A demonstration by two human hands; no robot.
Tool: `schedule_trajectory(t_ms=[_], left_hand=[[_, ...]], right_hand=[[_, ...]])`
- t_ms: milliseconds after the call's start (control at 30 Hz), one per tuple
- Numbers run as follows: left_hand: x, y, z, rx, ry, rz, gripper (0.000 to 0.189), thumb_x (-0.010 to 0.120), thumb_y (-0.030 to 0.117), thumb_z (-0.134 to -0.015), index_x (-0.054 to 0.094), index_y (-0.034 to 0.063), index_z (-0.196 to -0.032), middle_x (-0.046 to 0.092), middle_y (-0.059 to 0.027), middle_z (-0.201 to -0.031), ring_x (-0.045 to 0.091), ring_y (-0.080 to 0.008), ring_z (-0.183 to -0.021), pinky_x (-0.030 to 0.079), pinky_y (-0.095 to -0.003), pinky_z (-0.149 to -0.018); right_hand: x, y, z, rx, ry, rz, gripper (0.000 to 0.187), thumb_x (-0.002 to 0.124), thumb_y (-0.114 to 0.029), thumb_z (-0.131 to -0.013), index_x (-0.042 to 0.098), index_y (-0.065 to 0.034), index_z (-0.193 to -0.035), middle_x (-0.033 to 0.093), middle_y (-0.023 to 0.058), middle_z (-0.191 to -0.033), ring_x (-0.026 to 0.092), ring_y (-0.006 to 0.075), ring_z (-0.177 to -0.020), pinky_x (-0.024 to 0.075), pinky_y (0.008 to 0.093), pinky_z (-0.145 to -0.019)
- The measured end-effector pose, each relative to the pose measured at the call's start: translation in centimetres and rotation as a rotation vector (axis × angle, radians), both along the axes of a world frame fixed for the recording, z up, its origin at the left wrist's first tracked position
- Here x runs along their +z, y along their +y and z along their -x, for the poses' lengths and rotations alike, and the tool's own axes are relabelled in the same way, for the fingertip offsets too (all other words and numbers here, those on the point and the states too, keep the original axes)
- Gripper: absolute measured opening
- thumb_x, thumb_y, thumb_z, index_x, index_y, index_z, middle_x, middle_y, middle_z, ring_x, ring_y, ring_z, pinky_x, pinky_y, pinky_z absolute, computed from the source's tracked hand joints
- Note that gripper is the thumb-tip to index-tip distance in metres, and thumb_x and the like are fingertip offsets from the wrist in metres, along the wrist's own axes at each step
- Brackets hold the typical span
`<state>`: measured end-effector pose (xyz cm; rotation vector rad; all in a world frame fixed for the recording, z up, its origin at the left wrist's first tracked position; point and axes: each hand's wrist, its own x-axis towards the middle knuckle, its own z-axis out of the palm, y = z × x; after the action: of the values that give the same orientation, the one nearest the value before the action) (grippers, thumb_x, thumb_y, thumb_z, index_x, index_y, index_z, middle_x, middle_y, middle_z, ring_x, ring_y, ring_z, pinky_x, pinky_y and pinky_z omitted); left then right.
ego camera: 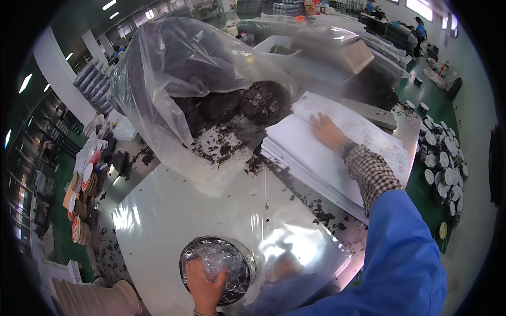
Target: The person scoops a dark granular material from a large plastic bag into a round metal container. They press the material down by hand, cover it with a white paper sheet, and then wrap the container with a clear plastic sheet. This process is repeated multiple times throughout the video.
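A round dark block wrapped in clear plastic film (237,272) sits on a glossy sheet of clear plastic film (189,209) at the near edge of the table. My left hand (207,280) presses down on its top, with fingers and thumb holding gathered film. Farther right, my right hand (328,132) lies with fingers spread on a thick stack of white printed sheets (312,158). The upper sheets are folded or slightly fanned. Beyond the film, dark, crumbly round blocks (265,103) lie under a large clear plastic bag (166,67).
Dark crumbs (324,215) litter the metal tabletop. A grey flat bar (369,112) lies behind the paper. At left stand several rolls of tape (81,231) and a large beige roll (99,298). Several white-topped wrapped rounds (444,158) cover the floor at right. Other people work far off.
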<state>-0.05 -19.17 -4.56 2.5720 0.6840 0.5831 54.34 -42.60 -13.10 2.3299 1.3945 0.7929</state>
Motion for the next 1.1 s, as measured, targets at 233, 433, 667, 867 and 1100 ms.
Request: schedule_trajectory(t_ms=[233, 433, 667, 867, 1100], left_hand=[[-0.4, 0.5, 0.3, -0.036, 0.021, -0.041, 0.053, 0.081, 0.024, -0.069, 0.058, 0.0009, -0.11, 0.059, -0.0161, -0.106, 0.054, -0.0386, -0.097, 0.048, -0.0461, -0.081], [-1.1, 0.0, 0.2, 0.075, -0.021, 0.025, 0.068, 0.083, 0.034, -0.068, 0.053, -0.0014, -0.119, 0.058, -0.0188, -0.111, 0.053, -0.0385, -0.102, 0.042, -0.0485, -0.09], [-0.9, 0.5, 0.2, 0.104, -0.041, 0.005, 0.058, 0.081, 0.038, -0.071, 0.052, -0.0014, -0.103, 0.054, -0.0168, -0.101, 0.048, -0.0373, -0.099, 0.038, -0.0472, -0.088], [-3.9, 3.1, 2.1, -0.039, -0.067, -0.049, 0.065, 0.081, 0.026, -0.073, 0.052, 0.0025, -0.127, 0.055, -0.018, -0.127, 0.05, -0.0363, -0.123, 0.039, -0.046, -0.103], [0.6, 2.9, 7.2, -0.109, -0.467, 0.883, 0.093, 0.068, 0.027, -0.088, 0.009, 0.0021, -0.156, 0.013, -0.0205, -0.161, 0.013, -0.0323, -0.15, 0.017, -0.0447, -0.119]], right_hand=[[-0.6, 1.0, -0.7, -0.182, 0.289, -0.433, 0.018, 0.056, -0.01, -0.089, 0.068, -0.0012, -0.098, 0.068, 0.0171, -0.112, 0.065, 0.0341, -0.105, 0.0533, 0.0434, -0.084], [4.3, -11.5, -11.5, -0.318, 0.4, -1.286, 0.024, 0.052, -0.026, -0.099, 0.068, -0.009, -0.104, 0.067, 0.0106, -0.092, 0.065, 0.025, -0.086, 0.0503, 0.0375, -0.073], [19.0, 3.9, 19.7, 0.546, 1.388, -1.152, 0.047, 0.045, -0.024, -0.1, 0.041, 0.0037, -0.137, 0.048, 0.0182, -0.139, 0.044, 0.0288, -0.132, 0.0331, 0.0417, -0.113], [8.5, 15.2, 41.7, 0.926, 1.176, -0.046, 0.066, 0.043, -0.035, -0.101, 0.024, 0.0021, -0.152, 0.023, 0.0216, -0.158, 0.021, 0.0313, -0.148, 0.0184, 0.0448, -0.12], [7.3, 16.4, 45.0, 0.727, 0.76, 0.033, 0.07, 0.055, -0.047, -0.092, 0.034, -0.0154, -0.152, 0.022, 0.0143, -0.161, 0.017, 0.0338, -0.149, 0.0145, 0.0716, -0.11]])
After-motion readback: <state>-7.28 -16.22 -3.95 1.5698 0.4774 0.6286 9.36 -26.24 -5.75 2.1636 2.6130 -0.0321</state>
